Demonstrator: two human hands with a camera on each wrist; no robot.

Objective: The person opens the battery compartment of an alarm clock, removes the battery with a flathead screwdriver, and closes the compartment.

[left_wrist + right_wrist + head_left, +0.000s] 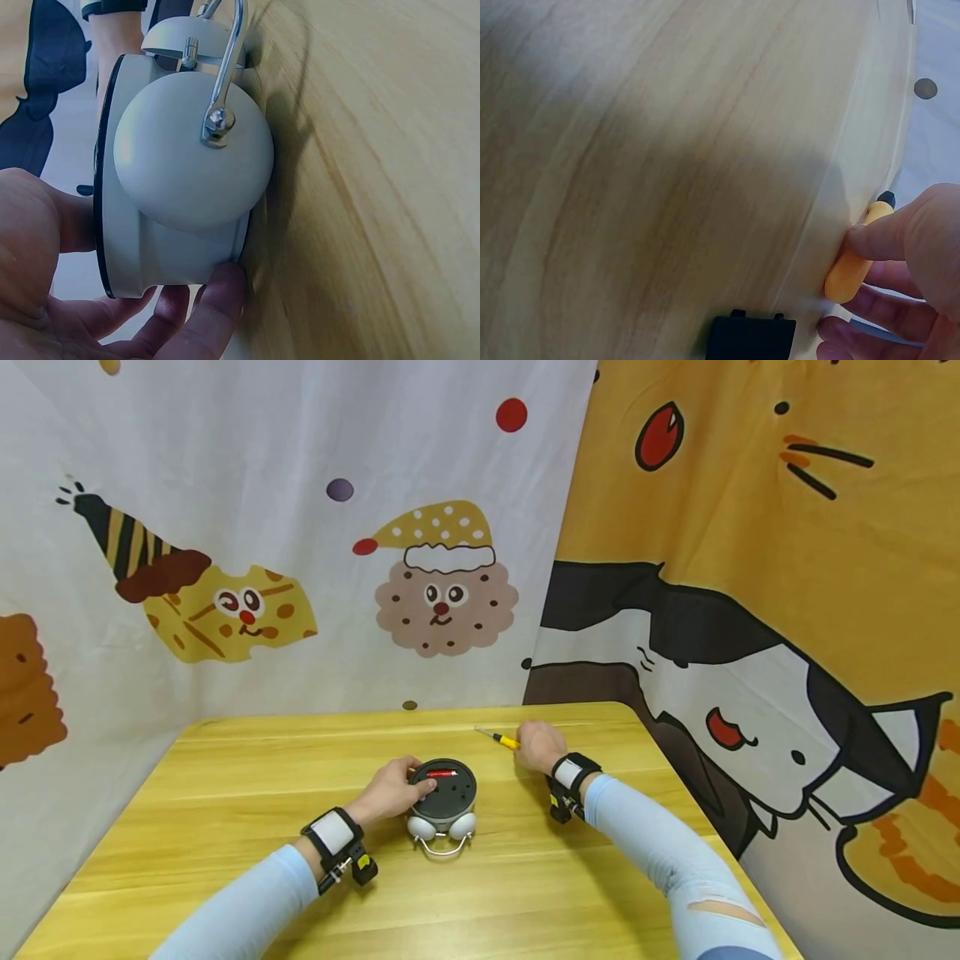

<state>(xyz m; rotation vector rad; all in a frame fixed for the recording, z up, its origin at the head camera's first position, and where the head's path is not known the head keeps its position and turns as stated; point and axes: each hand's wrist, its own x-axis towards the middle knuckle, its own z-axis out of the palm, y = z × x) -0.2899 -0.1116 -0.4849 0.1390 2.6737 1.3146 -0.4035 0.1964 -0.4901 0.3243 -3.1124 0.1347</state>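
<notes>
A white twin-bell alarm clock (446,797) lies with its black back facing up, and a red battery (441,773) sits in the open compartment. My left hand (393,788) grips its left side. The thumb is over the back's edge and the fingers reach round the side, as the left wrist view shows near the white bell (193,150). Near the table's far edge, my right hand (542,747) pinches the yellow handle of a screwdriver (849,274) between thumb and fingers. Its shaft points left in the head view.
A small black cover (750,339) with two tabs lies on the wooden table (225,793) close to my right hand. A printed cloth (262,460) hangs behind the table, with a yellow cat-patterned one (750,527) along the right.
</notes>
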